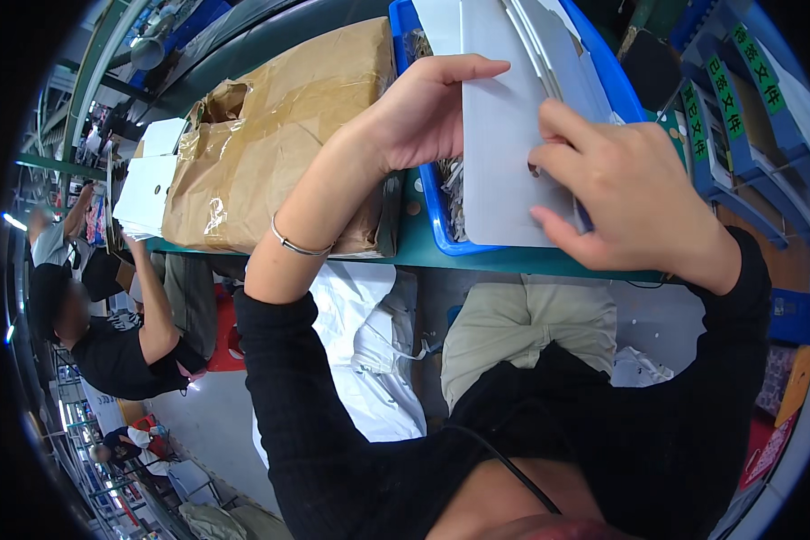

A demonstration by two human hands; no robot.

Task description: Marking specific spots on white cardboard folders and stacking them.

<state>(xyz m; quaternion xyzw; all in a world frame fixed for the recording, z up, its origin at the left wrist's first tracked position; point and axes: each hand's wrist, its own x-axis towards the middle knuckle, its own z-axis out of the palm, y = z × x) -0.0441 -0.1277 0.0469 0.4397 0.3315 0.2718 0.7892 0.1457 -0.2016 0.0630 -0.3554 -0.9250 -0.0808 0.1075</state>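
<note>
1. Here, a smooth white sheet (pixel 504 184) lay across a blue tray (pixel 435 202) on a green table (pixel 411 223) before you.
2. Your left hand (pixel 423 112) met its left edge, thumb outstretched; hidden fingers meant I couldn't tell whether they gripped.
3. Your right hand (pixel 607 184) was over its right side, fingers bent and parted, pinching nothing visible.
4. Apparently you were handling the sheet; the next move seemed to call for steady left support and a light right-hand touch.
</note>
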